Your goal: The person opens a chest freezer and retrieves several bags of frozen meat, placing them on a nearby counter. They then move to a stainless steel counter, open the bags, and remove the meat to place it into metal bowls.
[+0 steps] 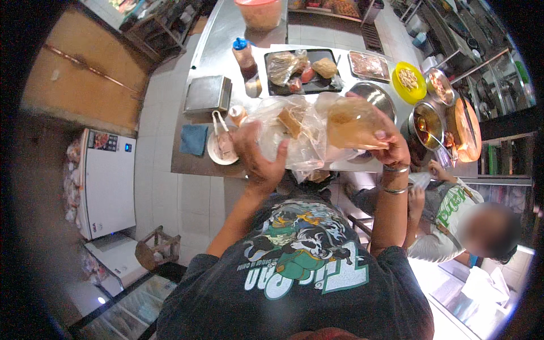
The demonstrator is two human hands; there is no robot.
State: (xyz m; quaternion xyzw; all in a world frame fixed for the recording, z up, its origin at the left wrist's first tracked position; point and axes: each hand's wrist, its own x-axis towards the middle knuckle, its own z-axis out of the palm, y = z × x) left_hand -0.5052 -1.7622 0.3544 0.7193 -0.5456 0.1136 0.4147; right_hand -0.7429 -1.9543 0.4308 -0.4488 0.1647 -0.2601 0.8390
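My right hand (389,138) grips a clear plastic bag of a tan-coloured food (355,121), held up over the table. My left hand (261,155) has its fingers spread beside a large clear plastic bag (272,140); whether it touches that bag I cannot tell. A brown block-shaped piece (290,122) lies in or on the large bag. Left of my left hand, white tongs (220,123) rest in a white bowl (222,158) with pinkish contents. Behind the bags is a black tray (306,55) with several wrapped foods. A steel bowl (376,94) is partly hidden behind my right hand.
Around the steel table (204,59) stand a metal box (207,94), a blue cloth (193,139), a squeeze bottle (245,59), a yellow plate (403,98), a pot with a ladle (426,127) and a round wooden board (467,140). Another person (437,225) sits close at the right.
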